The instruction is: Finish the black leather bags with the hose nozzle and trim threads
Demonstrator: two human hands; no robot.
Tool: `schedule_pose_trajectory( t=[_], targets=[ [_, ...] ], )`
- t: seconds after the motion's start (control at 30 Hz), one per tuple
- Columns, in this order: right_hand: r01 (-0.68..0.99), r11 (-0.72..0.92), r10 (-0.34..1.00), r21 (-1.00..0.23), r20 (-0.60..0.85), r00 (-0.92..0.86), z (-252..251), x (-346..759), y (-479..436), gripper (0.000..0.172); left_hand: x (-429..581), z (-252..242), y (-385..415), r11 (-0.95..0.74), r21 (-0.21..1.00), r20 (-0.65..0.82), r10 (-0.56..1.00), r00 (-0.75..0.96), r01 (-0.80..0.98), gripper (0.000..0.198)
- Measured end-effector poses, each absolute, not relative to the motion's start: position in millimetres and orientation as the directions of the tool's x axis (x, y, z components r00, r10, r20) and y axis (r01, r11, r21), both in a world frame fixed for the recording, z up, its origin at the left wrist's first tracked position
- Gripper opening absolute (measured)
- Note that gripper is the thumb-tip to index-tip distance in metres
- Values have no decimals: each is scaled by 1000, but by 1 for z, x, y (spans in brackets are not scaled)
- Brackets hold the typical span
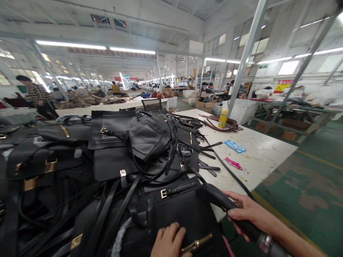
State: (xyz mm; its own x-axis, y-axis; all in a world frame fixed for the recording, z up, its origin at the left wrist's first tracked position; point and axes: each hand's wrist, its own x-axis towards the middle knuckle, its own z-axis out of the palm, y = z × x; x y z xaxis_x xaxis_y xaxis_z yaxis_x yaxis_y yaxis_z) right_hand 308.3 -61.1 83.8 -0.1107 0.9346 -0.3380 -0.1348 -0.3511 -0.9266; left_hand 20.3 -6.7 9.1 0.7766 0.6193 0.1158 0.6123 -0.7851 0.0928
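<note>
My left hand point(168, 241) rests on a black handbag point(179, 210) at the bottom of the view, fingers slightly bent and lying on its surface. Just right of those fingers is a gold zipper pull point(197, 243). In my right hand point(242, 210) is a black hand-held blower-like tool point(222, 198), with a curved wide head and a metal collar near its lower end. Its head is over the bag's right edge; whether it touches cannot be made out. A gold buckle point(164, 193) on a strap sits near the bag's top edge.
More black bags point(112, 157) with loose straps pile up on the left and ahead. On the white table point(268, 146) lie a pink-handled cutter point(233, 163), a blue card point(235, 146), coiled brown straps point(233, 125) and a yellow bottle point(223, 117). A metal post point(245, 57) stands behind.
</note>
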Motion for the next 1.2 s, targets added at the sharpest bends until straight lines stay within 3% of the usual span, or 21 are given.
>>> schedule_pose_trajectory(
  t=[0.1,0.17,0.37,0.6,0.87,1.07,1.2],
  targets=[
    [-142,-392,916,-909,-371,-151,72,313,-49,76,34,23,14,-701,119,135,713,688,703,71],
    [-142,-413,907,-900,-392,-155,63,316,-38,78,43,22,22,-669,125,130,743,656,733,74],
    [-104,-414,906,-904,-398,-141,58,314,13,74,52,14,20,-671,148,92,741,665,727,73],
    [-78,-355,930,-932,-344,-130,91,332,21,71,50,16,21,-667,161,77,743,665,727,76],
    [16,-477,839,-879,-461,-288,78,326,16,73,49,15,18,-677,190,117,735,668,711,76],
    [42,-379,857,-924,-368,-361,103,278,39,74,54,10,7,-654,232,163,756,634,720,69],
    [57,-382,784,-922,-356,-508,115,230,36,70,66,0,-11,-612,307,111,784,611,729,55]
  ],
)
